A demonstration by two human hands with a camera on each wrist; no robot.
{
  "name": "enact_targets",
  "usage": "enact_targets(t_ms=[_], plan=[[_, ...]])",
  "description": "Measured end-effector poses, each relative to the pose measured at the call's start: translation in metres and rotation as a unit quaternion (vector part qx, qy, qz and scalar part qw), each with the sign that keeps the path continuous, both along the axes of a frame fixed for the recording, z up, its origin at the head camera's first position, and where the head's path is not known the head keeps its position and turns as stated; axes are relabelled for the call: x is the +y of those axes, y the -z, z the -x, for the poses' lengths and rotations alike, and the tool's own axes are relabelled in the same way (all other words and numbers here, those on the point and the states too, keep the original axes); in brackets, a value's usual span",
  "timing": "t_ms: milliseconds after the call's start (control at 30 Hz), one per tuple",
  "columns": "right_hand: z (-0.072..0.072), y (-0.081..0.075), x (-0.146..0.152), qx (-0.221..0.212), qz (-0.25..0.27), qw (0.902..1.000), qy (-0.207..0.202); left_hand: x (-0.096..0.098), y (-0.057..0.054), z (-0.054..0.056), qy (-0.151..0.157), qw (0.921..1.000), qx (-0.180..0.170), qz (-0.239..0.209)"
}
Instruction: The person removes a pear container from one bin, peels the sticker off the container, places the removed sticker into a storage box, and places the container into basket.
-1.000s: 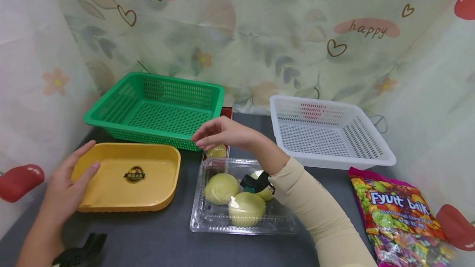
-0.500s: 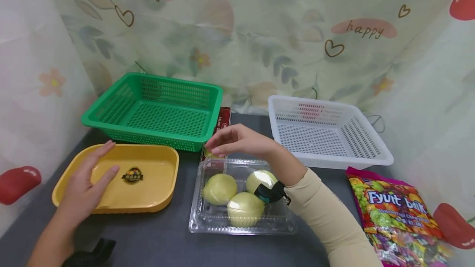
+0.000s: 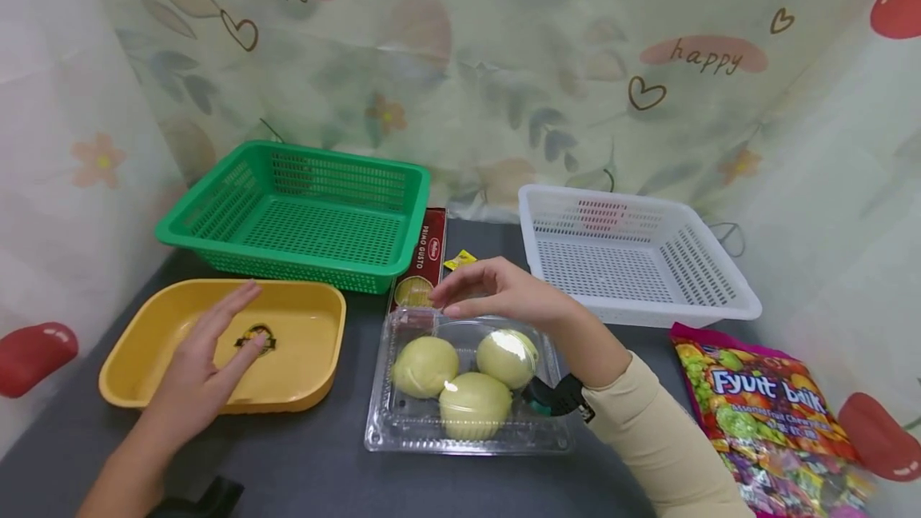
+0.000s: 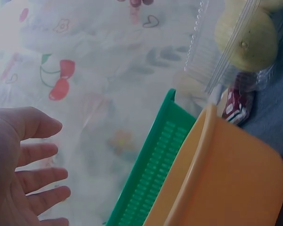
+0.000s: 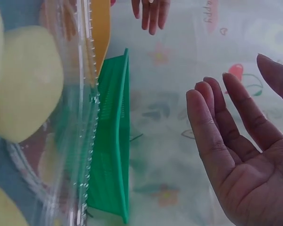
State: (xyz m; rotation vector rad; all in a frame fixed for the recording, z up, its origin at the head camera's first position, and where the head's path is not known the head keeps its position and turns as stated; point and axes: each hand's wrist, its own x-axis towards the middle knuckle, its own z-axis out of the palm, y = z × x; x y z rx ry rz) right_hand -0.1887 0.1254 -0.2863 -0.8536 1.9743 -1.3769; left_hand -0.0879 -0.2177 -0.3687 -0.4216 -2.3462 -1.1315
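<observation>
Over the yellow tray hovers my left hand, fingers extended and nothing in them. My right hand hangs above the back edge of a clear plastic clamshell box, its fingers loosely bent and holding nothing. Inside the box sit three pale yellow-green round fruits, perhaps melons. The right wrist view shows the right hand with its palm bare beside the box. In the left wrist view the left hand is spread, apart from the yellow tray.
A green basket stands at the back left, a white basket at the back right. Behind the box lie a red PRIMO GUSTO package and a small yellow packet. A bag of fruit chews lies at the right.
Both hands have moved to the right, the right one also toward the front. The small yellow packet and more of the red package have come into sight. The box and trays stay put.
</observation>
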Motion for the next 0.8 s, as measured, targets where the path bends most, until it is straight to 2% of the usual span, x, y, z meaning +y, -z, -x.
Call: enact_targets(t_ms=[200, 600, 800], plan=[[-0.008, 0.007, 0.016, 0.009, 0.003, 1.0, -0.002, 0.013, 0.001, -0.001, 0.022, 0.9998, 0.003, 0.0], [-0.029, 0.024, 0.05, 0.018, 0.039, 0.9988, 0.024, 0.036, 0.003, -0.009, 0.053, 0.9986, -0.004, -0.004], [-0.041, 0.035, 0.069, 0.031, 0.074, 0.996, 0.039, 0.048, 0.007, -0.014, 0.07, 0.9971, -0.026, -0.009]])
